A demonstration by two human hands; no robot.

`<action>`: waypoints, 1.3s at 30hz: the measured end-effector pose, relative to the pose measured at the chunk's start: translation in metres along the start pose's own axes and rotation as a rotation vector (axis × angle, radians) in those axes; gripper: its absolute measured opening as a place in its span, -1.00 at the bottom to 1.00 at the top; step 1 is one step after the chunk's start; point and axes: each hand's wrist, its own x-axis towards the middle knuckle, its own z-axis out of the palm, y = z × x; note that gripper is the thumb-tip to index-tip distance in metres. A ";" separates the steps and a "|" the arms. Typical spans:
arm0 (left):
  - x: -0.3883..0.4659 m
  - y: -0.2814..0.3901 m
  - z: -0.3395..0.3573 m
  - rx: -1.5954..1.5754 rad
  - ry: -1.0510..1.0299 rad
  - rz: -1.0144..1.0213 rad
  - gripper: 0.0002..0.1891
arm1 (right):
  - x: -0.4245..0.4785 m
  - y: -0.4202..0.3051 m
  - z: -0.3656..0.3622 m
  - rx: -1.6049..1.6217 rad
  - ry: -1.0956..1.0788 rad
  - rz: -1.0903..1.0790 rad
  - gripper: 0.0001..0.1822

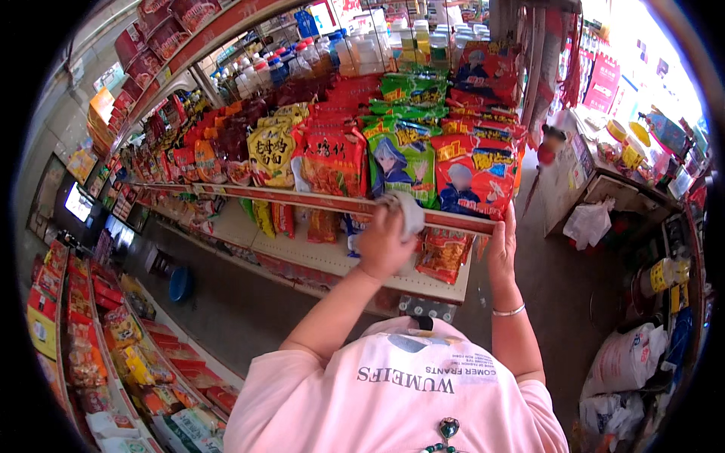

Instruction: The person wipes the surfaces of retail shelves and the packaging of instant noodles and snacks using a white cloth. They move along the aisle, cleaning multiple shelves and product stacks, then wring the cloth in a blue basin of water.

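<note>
My left hand (385, 244) presses a crumpled grey cloth (412, 215) against the red front rail (300, 198) of a shop shelf. The cloth is slightly blurred. At the rail's right end, my right hand (502, 249) grips the shelf corner, its thumb in front and its fingers up along the side. Just above the rail stand a red snack bag (461, 175), a green snack bag (400, 161) and another red bag (333, 153), with a yellow noodle bag (273, 150) farther left. Below the hands, an orange-red snack packet (444, 255) lies on the lower shelf (317, 252).
Bottles (362, 51) stand behind the bags. Another stocked shelf (107, 334) runs along the lower left, with a blue basin (180, 283) on the floor. To the right are a cluttered counter (572, 164), a hanging white plastic bag (589, 222) and a large white sack (628, 357).
</note>
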 end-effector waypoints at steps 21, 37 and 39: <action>-0.008 0.038 0.012 -0.599 -0.474 0.301 -0.33 | -0.067 -0.029 -0.030 0.373 -0.013 0.262 -0.27; 0.202 -0.045 -0.207 0.119 0.785 0.502 -0.60 | -0.057 -0.091 -0.006 -0.356 -0.153 -0.201 -0.48; 0.216 -0.054 -0.204 0.213 0.729 0.469 -0.62 | -0.024 -0.124 -0.016 -0.540 -0.051 -0.440 -0.54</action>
